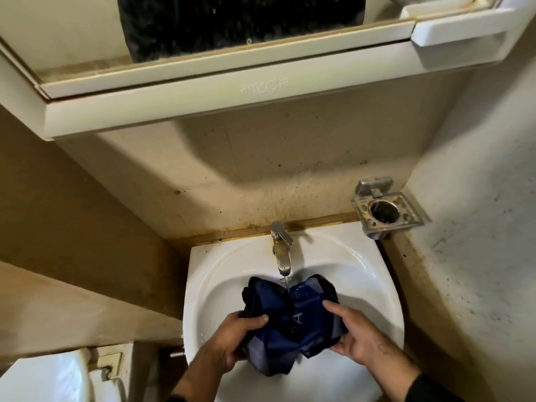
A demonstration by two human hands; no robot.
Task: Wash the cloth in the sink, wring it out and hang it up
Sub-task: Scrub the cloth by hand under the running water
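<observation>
Both my hands reach into the white sink from the near edge, forearms angled inward. My left hand has its thumb curled over the top of the dark blue cloth and its fingers tucked beneath, gripping the left side of the bundle. My right hand cradles the right side from below, thumb laid across the upper face of the fabric, fingers wrapped under the lower edge.

The cloth sits bunched between my two hands, over the middle of the basin, its far folds spread towards the back wall of the bowl. A thin stream of water falls from the metal tap onto the cloth's upper part, just beyond my thumbs.

The basin is hemmed in: a stained beige wall behind the tap, a side wall close on the left, and a speckled pale surface rising on the right. A metal holder juts out at the sink's back right corner, well apart from my right hand. A white cabinet with a mirror overhangs the tap from above. Part of a white toilet cistern shows at lower left, beside the sink.
</observation>
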